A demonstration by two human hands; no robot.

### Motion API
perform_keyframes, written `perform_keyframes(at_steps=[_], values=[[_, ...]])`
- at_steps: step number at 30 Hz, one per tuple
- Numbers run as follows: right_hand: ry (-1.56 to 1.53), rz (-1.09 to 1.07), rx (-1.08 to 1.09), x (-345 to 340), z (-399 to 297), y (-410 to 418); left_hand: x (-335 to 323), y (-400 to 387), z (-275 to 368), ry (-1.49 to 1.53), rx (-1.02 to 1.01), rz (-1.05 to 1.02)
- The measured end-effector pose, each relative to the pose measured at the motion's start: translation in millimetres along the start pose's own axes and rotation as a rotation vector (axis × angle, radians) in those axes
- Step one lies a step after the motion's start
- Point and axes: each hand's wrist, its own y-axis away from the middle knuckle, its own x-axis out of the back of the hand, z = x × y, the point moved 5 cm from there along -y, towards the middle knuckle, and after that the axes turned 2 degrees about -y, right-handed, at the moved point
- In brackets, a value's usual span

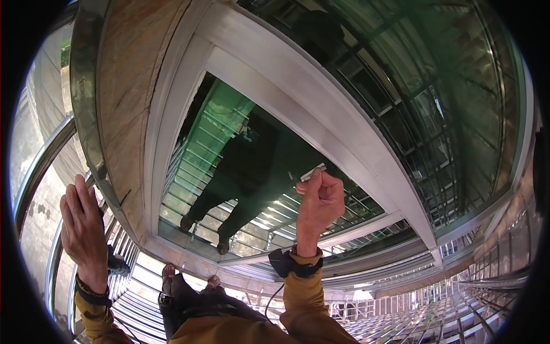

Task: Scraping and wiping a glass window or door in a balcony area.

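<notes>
My right hand (321, 195) pinches a small flat pale strip (313, 172), possibly a scraper blade, between thumb and fingers. It is held at the surface of a green-tinted reflective window pane (275, 129); whether it touches the glass is hard to tell. My left hand (81, 219) is at the far left, beside polished steel railing bars (47, 159). Its fingers are raised and close together, with the thumb hidden. I cannot tell whether it grips a bar behind it.
A white metal window frame (309, 90) surrounds the pane, with a larger tinted pane (429, 86) beyond. Marble-like stone cladding (124, 99) lines the left. My feet (169, 271) stand on metal floor bars (137, 314). Metal grating (429, 309) extends lower right.
</notes>
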Motion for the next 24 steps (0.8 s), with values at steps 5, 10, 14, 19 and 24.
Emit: perform_keyframes(at_steps=[5, 10, 14, 19, 24], values=[[0.018, -0.203, 0.078, -35, -16, 10, -9, 8, -8, 0.007, -0.006, -0.008], [-0.038, 0.052, -0.013, 64, 27, 11, 0, 1, -2, -0.01, -0.042, 0.03], [0.093, 0.136, -0.158, 139, 79, 16, 3, -1, -6, -0.024, -0.037, 0.03], [0.145, 0.161, -0.11, 151, 99, 16, 2, -1, -6, -0.078, -0.041, 0.003], [0.185, 0.057, -0.073, 109, 79, 26, 4, 0, -8, -0.063, -0.018, -0.004]])
